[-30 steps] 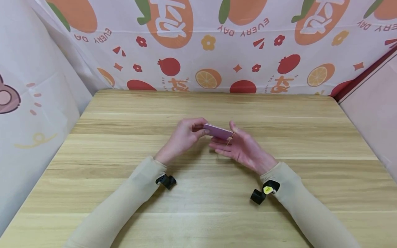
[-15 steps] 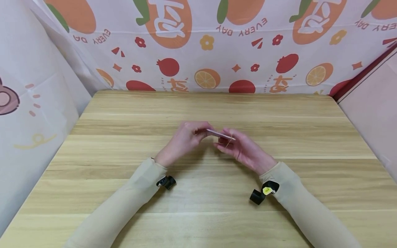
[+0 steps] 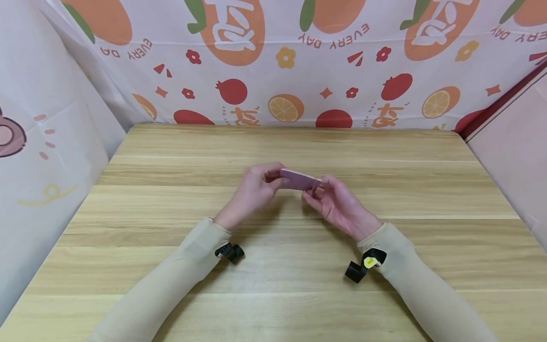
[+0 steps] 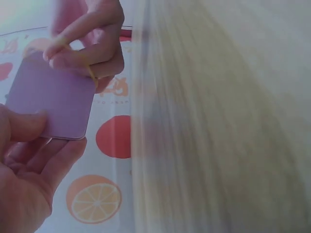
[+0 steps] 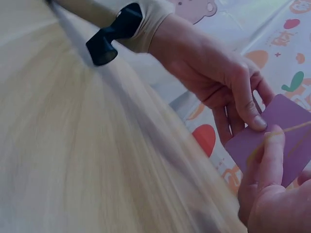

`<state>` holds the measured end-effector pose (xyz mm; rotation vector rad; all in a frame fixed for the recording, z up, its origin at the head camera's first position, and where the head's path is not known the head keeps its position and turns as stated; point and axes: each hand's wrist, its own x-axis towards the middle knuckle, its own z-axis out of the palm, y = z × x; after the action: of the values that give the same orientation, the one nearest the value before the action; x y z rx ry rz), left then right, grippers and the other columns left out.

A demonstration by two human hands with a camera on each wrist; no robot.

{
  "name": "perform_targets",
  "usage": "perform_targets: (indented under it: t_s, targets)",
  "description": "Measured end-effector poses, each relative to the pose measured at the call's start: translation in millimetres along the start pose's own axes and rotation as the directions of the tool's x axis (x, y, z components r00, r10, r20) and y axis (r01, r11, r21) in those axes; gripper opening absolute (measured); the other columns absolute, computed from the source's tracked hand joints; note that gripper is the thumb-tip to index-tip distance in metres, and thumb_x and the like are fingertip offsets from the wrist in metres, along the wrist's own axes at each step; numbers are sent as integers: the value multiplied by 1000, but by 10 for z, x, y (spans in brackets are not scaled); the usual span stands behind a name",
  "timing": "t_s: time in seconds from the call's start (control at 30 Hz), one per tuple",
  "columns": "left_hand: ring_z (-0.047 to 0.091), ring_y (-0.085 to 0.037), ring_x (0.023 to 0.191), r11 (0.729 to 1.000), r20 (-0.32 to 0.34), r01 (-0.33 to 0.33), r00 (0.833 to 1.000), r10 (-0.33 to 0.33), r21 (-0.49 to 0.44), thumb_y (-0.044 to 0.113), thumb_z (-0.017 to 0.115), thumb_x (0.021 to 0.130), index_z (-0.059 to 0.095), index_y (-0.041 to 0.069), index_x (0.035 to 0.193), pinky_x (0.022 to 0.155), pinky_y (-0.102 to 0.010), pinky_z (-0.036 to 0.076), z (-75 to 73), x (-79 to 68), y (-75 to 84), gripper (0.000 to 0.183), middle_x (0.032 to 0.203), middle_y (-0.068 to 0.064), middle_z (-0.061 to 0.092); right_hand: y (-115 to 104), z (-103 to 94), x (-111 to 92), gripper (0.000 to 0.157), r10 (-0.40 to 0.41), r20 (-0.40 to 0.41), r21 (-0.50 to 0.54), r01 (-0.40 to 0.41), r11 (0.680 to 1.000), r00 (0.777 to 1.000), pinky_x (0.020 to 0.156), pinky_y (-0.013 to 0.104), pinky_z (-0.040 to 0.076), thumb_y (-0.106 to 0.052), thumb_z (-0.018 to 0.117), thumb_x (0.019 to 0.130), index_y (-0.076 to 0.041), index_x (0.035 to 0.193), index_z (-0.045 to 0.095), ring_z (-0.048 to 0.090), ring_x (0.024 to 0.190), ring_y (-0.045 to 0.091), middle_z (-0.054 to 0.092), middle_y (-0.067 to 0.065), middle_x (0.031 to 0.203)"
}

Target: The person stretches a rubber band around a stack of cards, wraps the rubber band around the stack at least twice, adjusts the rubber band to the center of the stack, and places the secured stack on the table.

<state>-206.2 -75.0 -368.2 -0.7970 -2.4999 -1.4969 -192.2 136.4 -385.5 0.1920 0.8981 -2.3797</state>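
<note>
A thin purple card [image 3: 297, 181] with rounded corners is held tilted above the table. My left hand [image 3: 255, 190] grips its left end, thumb on the near face and fingers behind, as the left wrist view shows. A thin yellow rubber band [image 5: 297, 127] crosses the card's right end. My right hand [image 3: 342, 209] pinches the band at that end with curled fingers. In the left wrist view the rubber band [image 4: 92, 73] runs around the right fingers and over the card's corner.
Below the hands lies a wood-grain table [image 3: 273, 294]. A fruit-print cloth [image 3: 325, 61] hangs at its back edge, with pale cloth [image 3: 64, 118] on the left side. Black wrist cameras [image 3: 231, 252] sit on both beige sleeves.
The card tipped nearly edge-on half a second ago and now faces the head camera again. My right fingers, spread one second ago, have curled in around the band at its right end.
</note>
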Motion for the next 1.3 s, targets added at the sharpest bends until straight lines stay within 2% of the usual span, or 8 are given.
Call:
perform_targets:
  t_s: [0.2, 0.3, 0.53, 0.7, 0.77, 0.93, 1.13, 1.3]
  targets:
    - [66, -13, 78, 990, -56, 126, 990, -129, -57, 1, 66, 85, 67, 5, 88, 66, -26, 55, -34, 21, 19, 5, 87, -6, 69, -2, -4, -9, 34, -55, -26, 7, 55, 998, 998, 100, 37, 39, -12, 41, 98, -2, 130, 37, 58, 97, 23, 53, 13, 101]
    - [66, -13, 77, 986, -62, 161, 985, -164, -52, 2, 66, 85, 67, 6, 90, 66, -26, 55, -50, 27, 11, 6, 87, -6, 69, -22, 1, -7, 35, -110, -33, -34, 109, 993, 993, 103, 36, 37, -10, 41, 98, -1, 131, 38, 58, 101, 23, 55, 11, 102]
    - [67, -17, 78, 964, -53, 244, 967, -250, -106, 2, 68, 84, 68, 3, 96, 63, -29, 55, -64, 42, 11, 13, 89, -10, 70, -63, 27, -4, 37, -224, -20, -178, 217, 960, 974, 86, 25, 48, -2, 54, 92, -2, 126, 41, 60, 93, 18, 55, 13, 104]
    - [67, -18, 81, 944, -27, 308, 949, -314, -121, 2, 69, 83, 67, 2, 100, 64, -30, 56, -60, 59, 31, 17, 91, -13, 70, -61, 39, -4, 46, -301, -16, -272, 285, 919, 954, 82, 26, 51, 3, 62, 86, 2, 127, 40, 63, 89, 18, 61, 12, 97]
    - [67, -18, 81, 936, -15, 328, 943, -333, -129, 1, 69, 83, 67, 1, 101, 63, -30, 56, -60, 63, 35, 19, 91, -13, 70, -49, 33, 6, 43, -334, -14, -341, 310, 887, 942, 83, 28, 51, 5, 61, 86, 3, 124, 43, 63, 89, 18, 62, 10, 93]
    - [67, -19, 79, 910, 25, 372, 927, -374, -181, -1, 68, 83, 66, -2, 102, 62, -31, 56, -78, 72, 25, 19, 89, -13, 70, -2, 25, 38, 32, -415, -6, -550, 344, 761, 910, 75, 28, 52, 7, 60, 84, 0, 114, 52, 58, 81, 15, 58, 8, 90]
    - [67, -20, 77, 869, 72, 407, 912, -404, -280, -2, 67, 82, 65, -4, 99, 63, -34, 56, -102, 86, 11, 18, 88, -15, 70, -1, 31, 47, 28, -450, -11, -645, 337, 686, 893, 65, 26, 50, -3, 61, 87, -1, 114, 55, 55, 77, 15, 58, 7, 91]
    - [67, -22, 75, 822, 168, 436, 900, -402, -366, -5, 66, 80, 63, -6, 98, 65, -38, 56, -87, 88, 30, 18, 87, -17, 69, -61, 24, 18, 28, -524, 14, -735, 364, 572, 852, 66, 30, 51, -20, 62, 91, -3, 113, 59, 55, 82, 20, 59, 10, 97]
